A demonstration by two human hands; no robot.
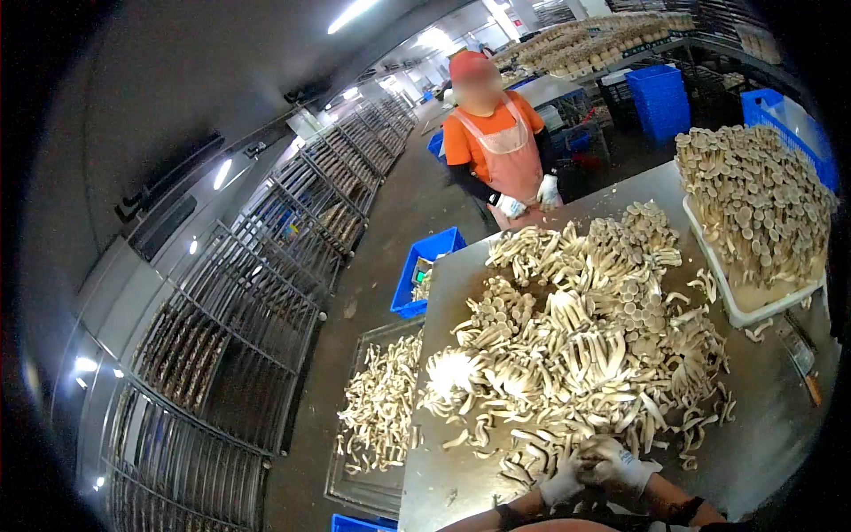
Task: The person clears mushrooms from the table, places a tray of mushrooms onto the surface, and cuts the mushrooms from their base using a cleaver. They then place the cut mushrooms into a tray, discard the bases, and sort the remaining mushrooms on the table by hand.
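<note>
At the near edge of a metal table (448, 474), my two white-gloved hands come close together in front of a heap of mushrooms (567, 355) with pale, long stems. My left hand (563, 483) has its fingers curled inward beside loose stems. My right hand (623, 465) bends over toward the left one, its fingers closed. Whatever lies between the fingers is mostly hidden; mushroom stems surround both hands. Clumps with round grey-brown caps sit at the far side of the heap.
A white tray (753, 309) at right holds piled upright mushrooms. Near it lies a knife (800, 362) with an orange-brown handle. Stems fill a lower mesh tray (350, 483) at left. A blue crate (409, 301) stands beyond. A co-worker (514, 164) stands across the table.
</note>
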